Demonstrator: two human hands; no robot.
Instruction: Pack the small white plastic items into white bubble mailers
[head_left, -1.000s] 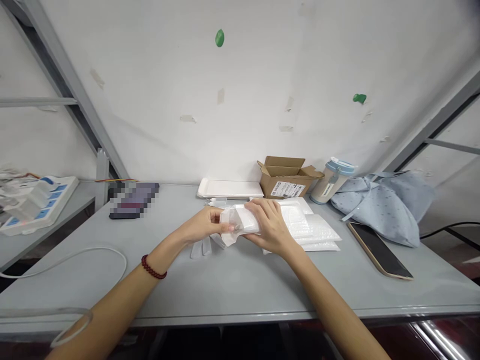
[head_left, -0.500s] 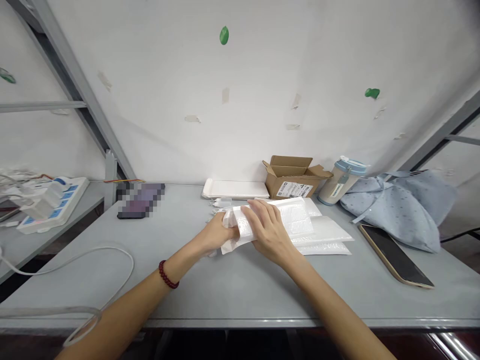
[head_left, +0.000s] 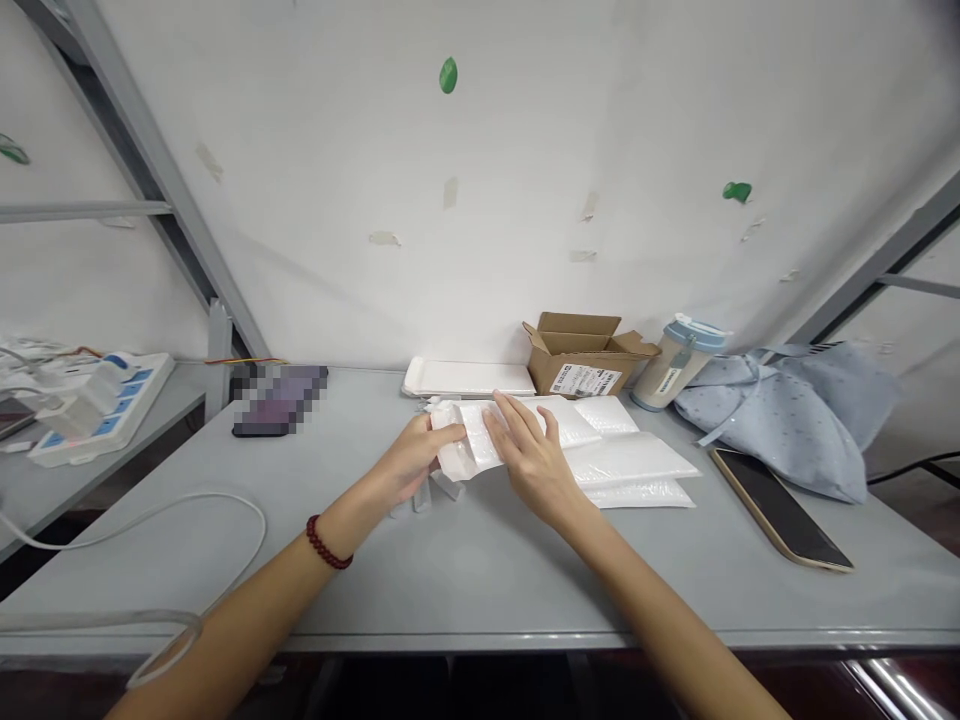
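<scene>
My left hand (head_left: 411,462) pinches the left end of a white bubble mailer (head_left: 469,445) held just above the grey table (head_left: 480,570). My right hand (head_left: 529,455) lies on the same mailer, fingers stretched along its top and thumb underneath. The mailer is partly folded between both hands. A stack of more white bubble mailers (head_left: 630,462) lies flat just right of my right hand. Small clear strips (head_left: 420,497) lie on the table below my left hand. A dark red bead bracelet (head_left: 324,545) is on my left wrist.
At the back stand a white tray (head_left: 466,379), an open cardboard box (head_left: 581,356), and a lidded cup (head_left: 677,362). A blue cloth bag (head_left: 787,415) and a dark tablet (head_left: 780,507) lie at right. A blurred dark item (head_left: 276,398), a power strip (head_left: 90,405) and a white cable (head_left: 187,560) are at left.
The mailer has been lifted and flattened a little, and my right fingers have straightened out over it. My left hand shifted its pinch to the mailer's left edge.
</scene>
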